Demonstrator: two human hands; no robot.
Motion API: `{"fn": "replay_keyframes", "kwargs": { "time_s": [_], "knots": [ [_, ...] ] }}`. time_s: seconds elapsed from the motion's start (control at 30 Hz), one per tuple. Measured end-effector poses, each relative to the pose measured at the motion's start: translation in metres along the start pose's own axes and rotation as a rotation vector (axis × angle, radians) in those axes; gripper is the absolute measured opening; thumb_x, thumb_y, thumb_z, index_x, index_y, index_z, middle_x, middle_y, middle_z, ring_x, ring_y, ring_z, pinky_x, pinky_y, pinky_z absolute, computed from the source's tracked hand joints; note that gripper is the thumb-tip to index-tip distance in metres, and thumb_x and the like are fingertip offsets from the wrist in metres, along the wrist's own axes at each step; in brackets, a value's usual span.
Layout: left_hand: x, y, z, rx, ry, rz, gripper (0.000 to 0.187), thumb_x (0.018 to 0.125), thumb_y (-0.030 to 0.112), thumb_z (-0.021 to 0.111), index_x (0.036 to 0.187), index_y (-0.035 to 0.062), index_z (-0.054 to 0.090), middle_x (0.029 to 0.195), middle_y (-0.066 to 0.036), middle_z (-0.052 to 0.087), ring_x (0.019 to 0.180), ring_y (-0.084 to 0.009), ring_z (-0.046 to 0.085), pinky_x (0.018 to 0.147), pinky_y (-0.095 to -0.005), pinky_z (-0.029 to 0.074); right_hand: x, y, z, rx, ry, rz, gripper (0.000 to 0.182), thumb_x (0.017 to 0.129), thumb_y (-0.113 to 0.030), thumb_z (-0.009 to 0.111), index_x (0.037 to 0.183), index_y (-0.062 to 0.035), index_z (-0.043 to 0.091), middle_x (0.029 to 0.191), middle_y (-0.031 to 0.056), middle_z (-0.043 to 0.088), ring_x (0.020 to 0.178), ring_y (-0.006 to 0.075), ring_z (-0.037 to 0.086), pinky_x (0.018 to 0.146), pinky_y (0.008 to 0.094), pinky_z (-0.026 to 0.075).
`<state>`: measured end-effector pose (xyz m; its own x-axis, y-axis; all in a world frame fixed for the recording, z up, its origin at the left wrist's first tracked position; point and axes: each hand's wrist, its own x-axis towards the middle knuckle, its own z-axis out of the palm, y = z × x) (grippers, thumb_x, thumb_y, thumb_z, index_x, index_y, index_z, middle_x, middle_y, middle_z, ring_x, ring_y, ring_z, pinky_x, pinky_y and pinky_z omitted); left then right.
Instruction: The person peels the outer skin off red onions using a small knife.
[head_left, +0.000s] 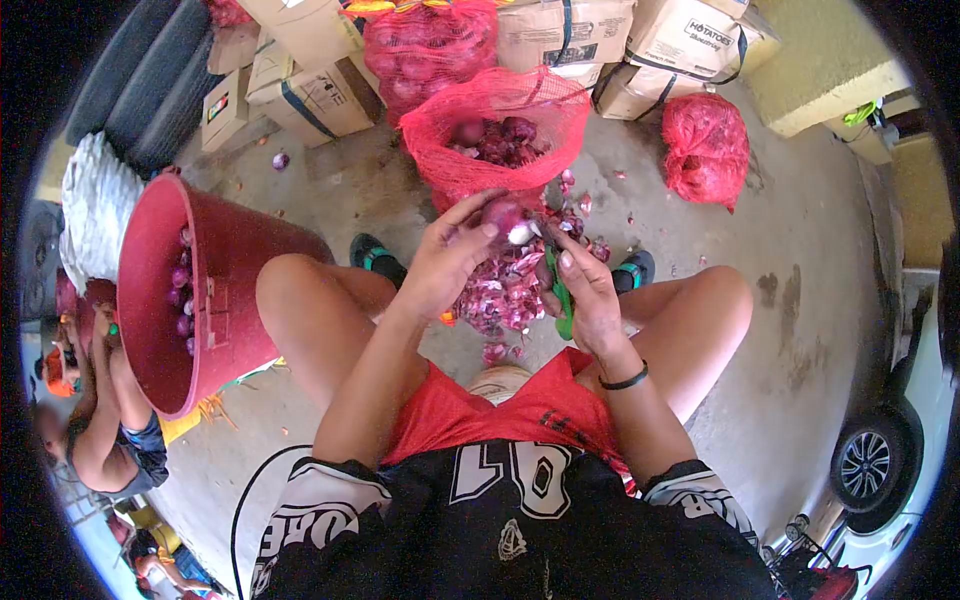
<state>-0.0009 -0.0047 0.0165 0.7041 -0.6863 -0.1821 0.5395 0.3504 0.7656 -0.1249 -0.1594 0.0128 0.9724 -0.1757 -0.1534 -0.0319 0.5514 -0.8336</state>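
Note:
My left hand (452, 258) is closed around a red onion (503, 216), which has a white patch on the side facing my other hand. Close against that patch, my right hand (592, 292) grips a small knife with a green handle (563, 305); its blade is hard to make out. Beneath both hands lies a heap of purple onion skins (505, 296) on the floor between my feet. Just beyond stands an open red mesh sack (500, 172) with red onions (495, 138) inside.
On the left, a large red tub (240, 250) leans toward me, onions inside. Another full mesh sack (430, 55) and cardboard boxes (315, 95) stand behind. A red bag (704, 150) sits at right. People (110, 420) sit far left; a car wheel (866, 462) shows at right.

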Motion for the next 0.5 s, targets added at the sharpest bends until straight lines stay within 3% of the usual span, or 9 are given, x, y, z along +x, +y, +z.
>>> {"fn": "replay_keyframes", "kwargs": {
  "time_s": [0.07, 0.17, 0.5],
  "knots": [
    [0.001, -0.004, 0.000, 0.241, 0.008, 0.071, 0.048, 0.086, 0.005, 0.068, 0.129, -0.0012, 0.050, 0.119, -0.009, 0.059, 0.109, -0.0175, 0.058, 0.096, -0.0320, 0.047, -0.002, 0.001, 0.000, 0.020, -0.002, 0.034, 0.044, 0.099, -0.029, 0.051, 0.136, -0.0047, 0.049, 0.082, -0.0017, 0.054, 0.061, 0.0050, 0.044, 0.051, 0.0195, 0.037],
    [0.002, -0.003, -0.002, 0.271, 0.043, 0.037, 0.049, 0.081, 0.002, 0.072, 0.126, -0.0013, 0.052, 0.118, -0.007, 0.059, 0.107, -0.0150, 0.057, 0.094, -0.0301, 0.046, -0.003, 0.005, -0.002, 0.004, -0.001, 0.063, 0.044, 0.100, -0.030, 0.050, 0.136, -0.0048, 0.048, 0.083, -0.0004, 0.054, 0.061, 0.0055, 0.045, 0.050, 0.0197, 0.037],
    [-0.006, 0.014, -0.002, 0.265, -0.189, -0.051, 0.059, 0.073, -0.002, 0.072, 0.128, -0.0002, 0.049, 0.125, -0.009, 0.055, 0.112, -0.0192, 0.057, 0.099, -0.0339, 0.046, -0.002, -0.016, -0.009, 0.067, 0.009, 0.077, 0.043, 0.102, -0.026, 0.042, 0.140, -0.0062, 0.040, 0.085, 0.0025, 0.048, 0.061, 0.0092, 0.045, 0.051, 0.0208, 0.036]
  ]
}}
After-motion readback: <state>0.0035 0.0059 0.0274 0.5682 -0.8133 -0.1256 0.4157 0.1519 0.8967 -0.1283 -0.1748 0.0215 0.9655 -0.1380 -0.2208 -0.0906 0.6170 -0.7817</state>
